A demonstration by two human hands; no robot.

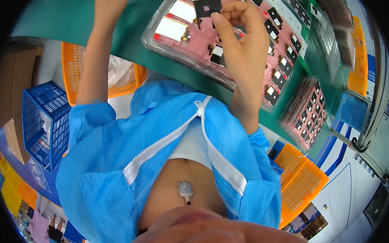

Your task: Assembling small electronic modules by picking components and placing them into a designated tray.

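Green bench: the bench (133, 36) spans the upper view, its near edge running along the blue jacket (168, 133).
Pink-lined tray: a clear-walled tray (203, 50) lies at the middle of the bench's near edge, filled with rows of small flat parts set close together, so there is little spare room between neighbours.
Crates: an orange crate (68, 68) and a blue crate (44, 128) stand off the bench's near edge to the left, another orange crate (302, 180) to the right; none blocks the hands.
Tray stack: loaded trays (305, 113) sit toward the bench's right end, beside the open tray.
Right hand: the right hand (244, 34) pinches a part between thumb and fingers, its wrist and forearm crossing the tray and hiding some rows.
Left hand: the left hand (110, 2) is over the bench's left part, cut off by the frame; I cannot tell its grip.
White-faced parts: flat pieces (172, 28) lie at the tray's left end.
Black part: the pinched black part (203, 9) is held above the tray; probably light, thin, fairly stiff, perhaps slippery, best held by its edges.
Dark tail: the narrow tail (199, 23) below it looks bendable and fragile, better left unpinched.
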